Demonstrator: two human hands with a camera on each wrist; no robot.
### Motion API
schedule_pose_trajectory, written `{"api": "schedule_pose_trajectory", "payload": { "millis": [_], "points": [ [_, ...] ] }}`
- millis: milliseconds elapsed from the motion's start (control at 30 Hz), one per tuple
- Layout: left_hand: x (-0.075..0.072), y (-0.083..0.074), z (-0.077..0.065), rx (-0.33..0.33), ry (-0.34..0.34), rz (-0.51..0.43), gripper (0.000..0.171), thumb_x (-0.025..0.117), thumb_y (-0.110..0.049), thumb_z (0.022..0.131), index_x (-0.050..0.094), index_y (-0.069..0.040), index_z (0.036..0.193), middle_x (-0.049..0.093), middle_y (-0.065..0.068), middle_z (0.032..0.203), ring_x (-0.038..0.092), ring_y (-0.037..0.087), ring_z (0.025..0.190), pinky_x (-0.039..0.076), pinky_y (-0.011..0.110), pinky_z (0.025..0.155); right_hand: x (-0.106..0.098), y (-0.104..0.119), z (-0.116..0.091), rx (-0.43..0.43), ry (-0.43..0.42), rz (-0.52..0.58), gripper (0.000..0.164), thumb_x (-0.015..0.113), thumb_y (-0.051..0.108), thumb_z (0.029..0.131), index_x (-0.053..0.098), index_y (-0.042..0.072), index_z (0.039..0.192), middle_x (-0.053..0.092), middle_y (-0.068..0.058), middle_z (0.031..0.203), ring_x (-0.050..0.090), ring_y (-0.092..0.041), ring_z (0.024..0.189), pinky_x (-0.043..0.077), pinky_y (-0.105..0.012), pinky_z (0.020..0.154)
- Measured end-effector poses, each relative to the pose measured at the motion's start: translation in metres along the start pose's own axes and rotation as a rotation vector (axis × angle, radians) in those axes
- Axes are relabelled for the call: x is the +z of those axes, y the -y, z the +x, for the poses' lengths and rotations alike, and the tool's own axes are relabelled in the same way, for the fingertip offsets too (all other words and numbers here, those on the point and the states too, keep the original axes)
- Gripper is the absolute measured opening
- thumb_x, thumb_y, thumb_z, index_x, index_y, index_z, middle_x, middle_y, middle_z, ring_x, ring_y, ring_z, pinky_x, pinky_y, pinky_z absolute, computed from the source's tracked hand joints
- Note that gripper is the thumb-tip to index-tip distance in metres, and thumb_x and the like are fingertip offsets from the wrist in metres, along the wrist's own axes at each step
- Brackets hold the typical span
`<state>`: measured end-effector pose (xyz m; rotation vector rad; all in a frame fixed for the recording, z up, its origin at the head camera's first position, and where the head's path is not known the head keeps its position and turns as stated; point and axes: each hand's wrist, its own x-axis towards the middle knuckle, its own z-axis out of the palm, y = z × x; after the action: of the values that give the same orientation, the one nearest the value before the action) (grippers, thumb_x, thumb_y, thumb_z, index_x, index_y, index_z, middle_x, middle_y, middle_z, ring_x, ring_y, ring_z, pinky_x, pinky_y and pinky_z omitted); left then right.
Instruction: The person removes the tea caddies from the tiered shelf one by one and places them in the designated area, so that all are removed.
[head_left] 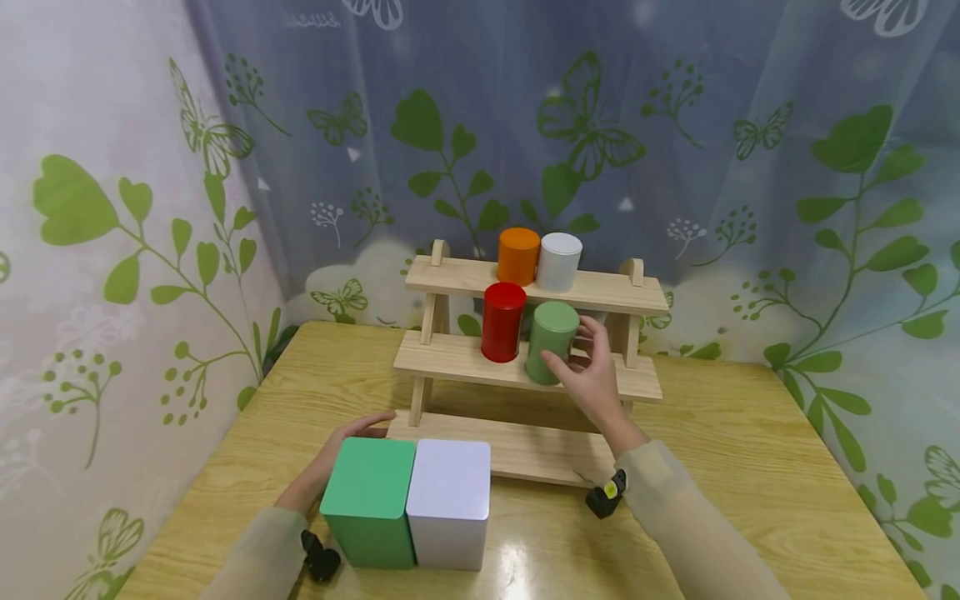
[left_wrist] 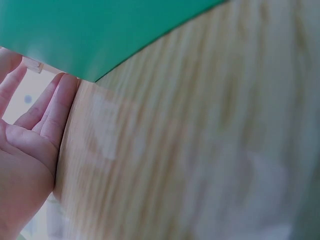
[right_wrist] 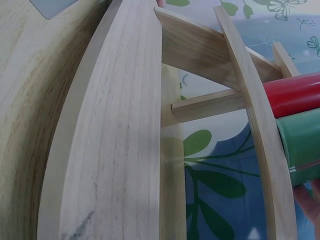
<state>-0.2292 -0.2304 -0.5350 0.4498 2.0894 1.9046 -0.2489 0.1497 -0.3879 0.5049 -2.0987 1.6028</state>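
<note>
A three-tier wooden shelf stand (head_left: 510, 450) stands on the table. My right hand (head_left: 594, 379) grips a light green canister (head_left: 553, 343) at the middle tier, thumb at its front and fingers round its right side. The right wrist view shows the same green canister (right_wrist: 304, 145) upright against the middle board, with fingertips (right_wrist: 306, 204) at it. Just left of it is a red canister (head_left: 502, 323). My left hand (head_left: 341, 454) reaches past a green box (head_left: 372, 479), its fingertips at the left end of the lowest tier. Its fingers (left_wrist: 62, 102) look straight and relaxed.
An orange canister (head_left: 518, 257) and a white canister (head_left: 558, 262) stand side by side on the top tier. A white box (head_left: 450, 483) touches the green box in front of the stand. A patterned curtain (head_left: 480, 108) hangs behind the table (head_left: 720, 433).
</note>
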Motion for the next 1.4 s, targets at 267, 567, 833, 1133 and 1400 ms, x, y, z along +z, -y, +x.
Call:
{"api": "schedule_pose_trajectory", "payload": {
  "millis": [267, 567, 833, 1133, 1400],
  "points": [
    [0.001, 0.001, 0.001, 0.001, 0.003, -0.005, 0.049, 0.046, -0.012, 0.097, 0.033, -0.006, 0.144, 0.036, 0.028, 0.137, 0.043, 0.034, 0.120, 0.049, 0.041, 0.081, -0.003, 0.001, -0.005, -0.005, -0.002, 0.010, 0.064, 0.070, 0.001, 0.079, 0.035, -0.003, 0.133, 0.046, -0.024, 0.118, 0.051, -0.037, 0.100, 0.044, -0.052, 0.080],
    [0.000, 0.003, 0.002, 0.004, -0.002, 0.003, 0.048, 0.044, -0.012, 0.098, 0.034, -0.006, 0.144, 0.036, 0.028, 0.137, 0.042, 0.037, 0.121, 0.049, 0.041, 0.081, -0.008, 0.002, -0.011, -0.043, -0.014, -0.006, 0.063, 0.070, -0.002, 0.078, 0.037, -0.004, 0.131, 0.051, -0.025, 0.117, 0.051, -0.033, 0.100, 0.046, -0.047, 0.078],
    [0.000, 0.003, 0.003, 0.008, -0.004, 0.024, 0.046, 0.043, -0.013, 0.098, 0.035, -0.007, 0.143, 0.036, 0.028, 0.137, 0.042, 0.037, 0.121, 0.049, 0.041, 0.082, -0.011, 0.008, -0.019, -0.145, -0.009, -0.068, 0.065, 0.072, -0.006, 0.073, 0.039, -0.009, 0.129, 0.051, -0.026, 0.113, 0.052, -0.031, 0.098, 0.047, -0.048, 0.075],
    [0.000, 0.000, 0.001, 0.036, 0.002, 0.034, 0.047, 0.043, -0.014, 0.099, 0.034, -0.004, 0.143, 0.037, 0.029, 0.136, 0.047, 0.024, 0.117, 0.049, 0.040, 0.081, -0.013, 0.015, -0.029, -0.222, 0.010, -0.093, 0.065, 0.072, -0.010, 0.071, 0.039, -0.012, 0.127, 0.051, -0.027, 0.113, 0.053, -0.032, 0.097, 0.049, -0.045, 0.073],
    [-0.001, 0.003, 0.002, 0.027, -0.001, 0.035, 0.045, 0.041, -0.011, 0.099, 0.034, -0.004, 0.143, 0.037, 0.030, 0.137, 0.042, 0.036, 0.121, 0.049, 0.041, 0.081, -0.016, 0.020, -0.041, -0.288, 0.025, -0.117, 0.066, 0.073, -0.014, 0.067, 0.040, -0.014, 0.125, 0.051, -0.026, 0.114, 0.054, -0.033, 0.098, 0.050, -0.037, 0.075]
  ]
}}
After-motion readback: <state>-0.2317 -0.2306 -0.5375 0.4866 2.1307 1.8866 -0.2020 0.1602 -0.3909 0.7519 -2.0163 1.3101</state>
